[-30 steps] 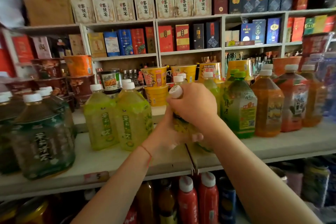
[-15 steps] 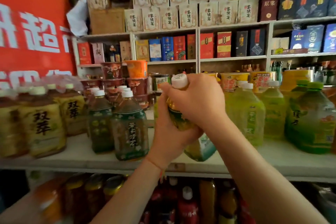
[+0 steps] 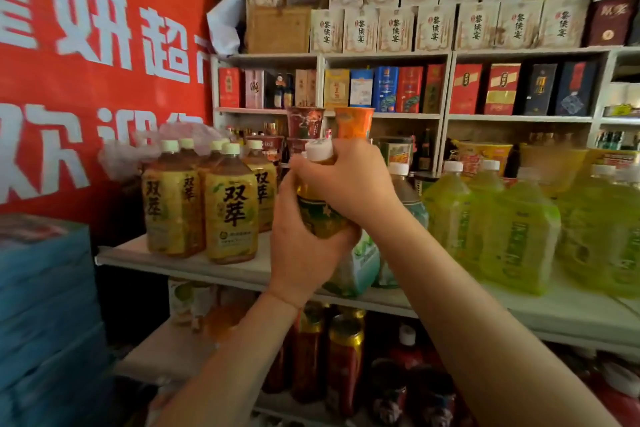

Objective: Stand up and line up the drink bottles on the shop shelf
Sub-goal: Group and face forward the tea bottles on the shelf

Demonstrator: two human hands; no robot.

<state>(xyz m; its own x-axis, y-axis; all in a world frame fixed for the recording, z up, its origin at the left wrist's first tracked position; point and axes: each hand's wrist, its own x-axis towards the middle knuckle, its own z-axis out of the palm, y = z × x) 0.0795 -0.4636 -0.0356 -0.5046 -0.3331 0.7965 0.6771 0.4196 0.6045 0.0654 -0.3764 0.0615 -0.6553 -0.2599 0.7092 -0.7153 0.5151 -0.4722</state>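
Observation:
I hold a tea bottle (image 3: 320, 215) with a white cap and a green and white label in both hands, tilted, above the white shelf (image 3: 242, 269). My left hand (image 3: 298, 246) grips its body from below. My right hand (image 3: 349, 184) wraps its neck and shoulder just under the cap. To the left stand several amber tea bottles (image 3: 230, 208) with yellow labels. On the right are large yellow-green bottles (image 3: 516, 232). A dark tea bottle (image 3: 408, 198) stands just behind my right wrist.
A red banner (image 3: 97, 80) with white characters covers the left wall. Blue stacked packs (image 3: 45, 305) sit at the lower left. Cup noodles (image 3: 353, 123) and boxed goods (image 3: 398, 29) fill the back shelves. Cans and red bottles (image 3: 343, 364) crowd the lower shelf.
The view has swung left along the shelf with the bottle carried in both hands. The amber bottles and the red banner have come into sight; the yellow-green bottles now lie to the right.

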